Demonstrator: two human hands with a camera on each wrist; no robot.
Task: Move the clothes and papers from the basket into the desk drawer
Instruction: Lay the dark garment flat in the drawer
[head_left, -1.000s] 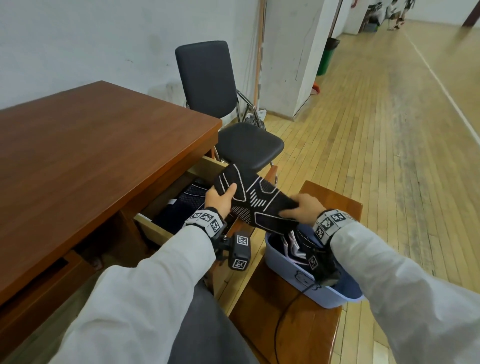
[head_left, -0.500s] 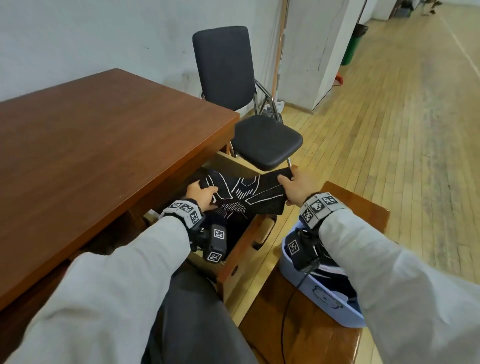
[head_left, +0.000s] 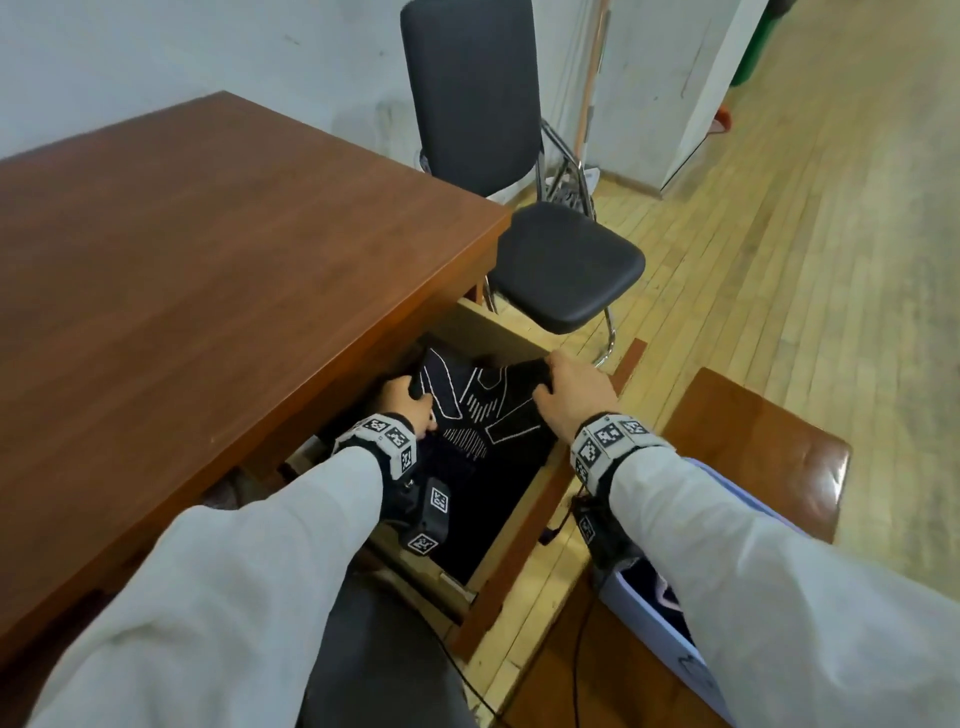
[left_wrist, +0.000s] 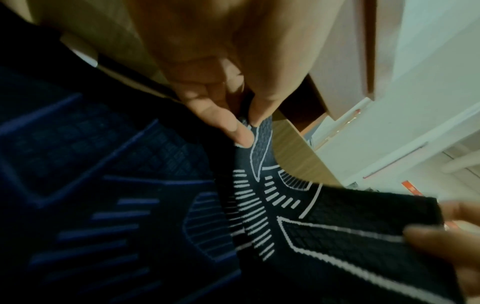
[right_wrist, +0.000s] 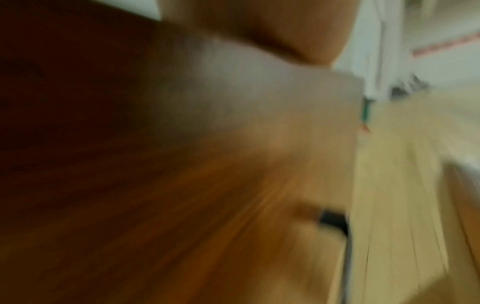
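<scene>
Head view: the left hand (head_left: 402, 402) and right hand (head_left: 574, 395) each pinch an end of a black white-patterned garment (head_left: 480, 405), low inside the open desk drawer (head_left: 519, 540), close under the desktop edge (head_left: 363, 358). The basket (head_left: 670, 634) sits beside the drawer front.

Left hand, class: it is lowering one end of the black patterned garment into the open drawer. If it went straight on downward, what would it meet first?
Most likely the dark blue-lined garment already lying in the drawer, just beneath the left hand and its garment. Depth is hard to judge.
</scene>
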